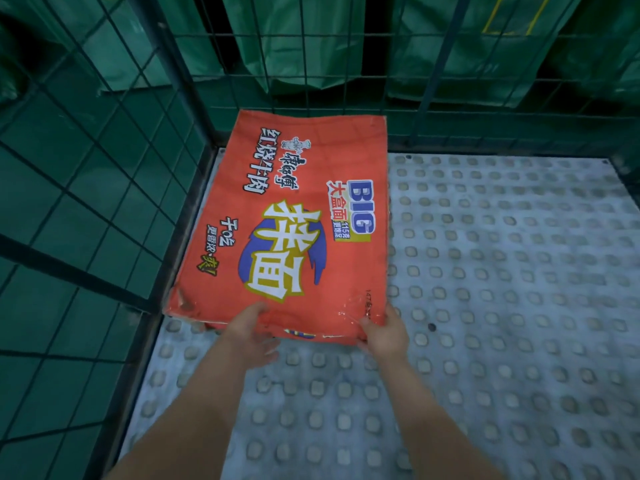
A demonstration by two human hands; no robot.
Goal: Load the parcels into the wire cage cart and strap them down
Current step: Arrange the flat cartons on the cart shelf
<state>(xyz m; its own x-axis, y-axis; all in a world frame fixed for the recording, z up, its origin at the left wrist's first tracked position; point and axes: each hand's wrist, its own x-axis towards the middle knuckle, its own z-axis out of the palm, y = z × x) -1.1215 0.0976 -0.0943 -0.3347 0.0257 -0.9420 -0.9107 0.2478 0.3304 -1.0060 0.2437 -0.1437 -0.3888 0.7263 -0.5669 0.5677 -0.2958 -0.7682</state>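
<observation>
The orange box (294,220) is set in the cart's (502,271) far left corner. Its near edge is pinched by fingers (258,309) of left hand (247,332) and right hand (388,332).

Orange parcel (287,220): laid flat in the rear left corner, printed face up, left edge close along the mesh.
Left hand (249,336): near edge gripped, thumb on top, fingers curled beneath.
Right hand (388,332): near right corner gripped, thumb on the top face.
Wire cage cart (104,168): green mesh walls at left and rear.
Studded floor (502,271): grey, raised dots, parcel lying on it.
Green bags (311,46): seen through the rear mesh, outside.
</observation>
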